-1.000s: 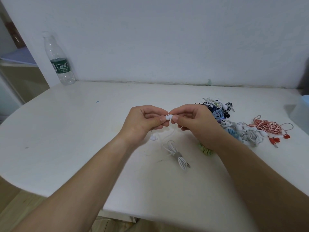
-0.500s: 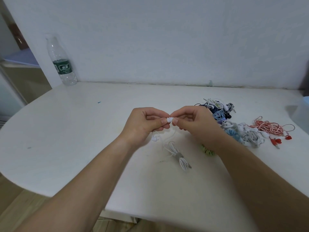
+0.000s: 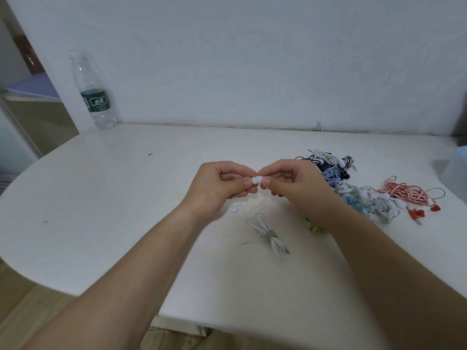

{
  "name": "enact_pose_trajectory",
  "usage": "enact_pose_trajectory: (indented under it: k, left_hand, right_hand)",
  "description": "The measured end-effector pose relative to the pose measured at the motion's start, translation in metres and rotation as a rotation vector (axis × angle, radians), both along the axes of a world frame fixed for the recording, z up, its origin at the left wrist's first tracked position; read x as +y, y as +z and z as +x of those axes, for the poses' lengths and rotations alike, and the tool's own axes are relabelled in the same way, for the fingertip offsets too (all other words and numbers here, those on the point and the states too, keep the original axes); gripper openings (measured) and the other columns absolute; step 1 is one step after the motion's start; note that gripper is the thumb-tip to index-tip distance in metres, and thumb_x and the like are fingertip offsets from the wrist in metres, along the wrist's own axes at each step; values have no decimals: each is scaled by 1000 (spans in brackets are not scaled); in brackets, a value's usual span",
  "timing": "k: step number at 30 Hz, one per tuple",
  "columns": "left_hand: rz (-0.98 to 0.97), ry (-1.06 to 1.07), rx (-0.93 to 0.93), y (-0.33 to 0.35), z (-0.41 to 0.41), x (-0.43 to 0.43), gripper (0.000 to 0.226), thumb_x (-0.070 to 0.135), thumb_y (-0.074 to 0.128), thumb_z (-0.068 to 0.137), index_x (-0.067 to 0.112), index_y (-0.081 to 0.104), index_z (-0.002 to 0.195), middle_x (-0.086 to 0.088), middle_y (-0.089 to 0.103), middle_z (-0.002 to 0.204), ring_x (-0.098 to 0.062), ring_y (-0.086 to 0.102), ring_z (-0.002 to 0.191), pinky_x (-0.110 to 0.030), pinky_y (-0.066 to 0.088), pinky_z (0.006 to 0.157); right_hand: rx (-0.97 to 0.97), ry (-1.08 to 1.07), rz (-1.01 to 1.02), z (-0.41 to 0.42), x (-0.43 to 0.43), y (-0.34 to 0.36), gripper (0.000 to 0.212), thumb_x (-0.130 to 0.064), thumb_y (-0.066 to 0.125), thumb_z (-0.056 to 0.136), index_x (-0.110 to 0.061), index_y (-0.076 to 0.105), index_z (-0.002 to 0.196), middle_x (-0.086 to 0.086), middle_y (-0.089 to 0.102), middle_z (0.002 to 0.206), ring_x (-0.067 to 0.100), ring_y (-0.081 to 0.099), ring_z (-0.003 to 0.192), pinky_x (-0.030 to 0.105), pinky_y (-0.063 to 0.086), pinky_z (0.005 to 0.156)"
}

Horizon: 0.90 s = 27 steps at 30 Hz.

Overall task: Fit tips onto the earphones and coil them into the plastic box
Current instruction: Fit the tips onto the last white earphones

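Both hands, left hand (image 3: 217, 188) and right hand (image 3: 300, 190), pinch one small white earbud (image 3: 257, 179).

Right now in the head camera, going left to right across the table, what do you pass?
Water bottle → left hand → white earbud pinched between both hands → right hand → pale blue and white earphone pile → red and white striped earphones → pale blue box at the edge.

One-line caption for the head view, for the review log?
Left hand and right hand pinch a white earbud over the table.
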<state>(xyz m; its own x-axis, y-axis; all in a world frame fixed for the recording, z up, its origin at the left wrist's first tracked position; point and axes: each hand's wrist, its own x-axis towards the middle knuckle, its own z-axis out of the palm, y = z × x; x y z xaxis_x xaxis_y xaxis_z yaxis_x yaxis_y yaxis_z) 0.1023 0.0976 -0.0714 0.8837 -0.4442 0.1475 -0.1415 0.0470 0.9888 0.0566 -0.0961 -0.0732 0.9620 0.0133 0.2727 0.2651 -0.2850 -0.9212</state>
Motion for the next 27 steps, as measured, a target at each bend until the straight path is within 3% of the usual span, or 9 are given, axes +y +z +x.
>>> enact_pose_trajectory:
  k: [6, 12, 16, 23, 27]
  left_hand:
    - [27, 8, -12, -1, 0, 0, 11, -2, 70, 87, 5, 74, 95, -12, 76, 80, -20, 74, 78, -24, 58, 71]
    - [-1, -1, 2, 2, -2, 0, 12, -2, 68, 88, 7, 74, 93, -12, 76, 81, -18, 75, 78, -22, 56, 69]
    - [-15, -10, 18, 4, -3, 1, 9, 3, 69, 88, 9, 74, 92, -12, 76, 82, -17, 74, 80, -20, 55, 69]
    - [-16, 5, 6, 5, -3, 1, 11, 0, 70, 88, 9, 74, 90, -12, 76, 79, -18, 74, 78, -22, 56, 69]
    - [-13, 5, -5, 5, -2, 2, 11, 1, 68, 90, 9, 74, 94, -11, 77, 82, -18, 75, 81, -22, 57, 71]
  right_hand:
    - [-15, -32, -69, 0, 1, 0, 11, -10, 73, 88, -19, 78, 93, 2, 75, 79, 14, 60, 66, 32, 51, 69]
    - [3, 11, 15, -3, 2, 5, 12, -6, 70, 90, -13, 77, 97, 2, 74, 79, 10, 61, 67, 22, 50, 65]
    - [38, 39, 59, -4, 2, 6, 12, -8, 68, 92, -13, 76, 99, 5, 73, 80, 14, 61, 69, 30, 50, 69]
    - [-47, -19, -9, -3, 5, 7, 12, -5, 72, 88, -8, 76, 99, 15, 74, 86, 16, 64, 71, 26, 53, 68]
    - [-41, -47, -13, -3, 6, 7, 12, -7, 72, 89, -11, 77, 99, 10, 74, 83, 17, 62, 68, 32, 53, 68]
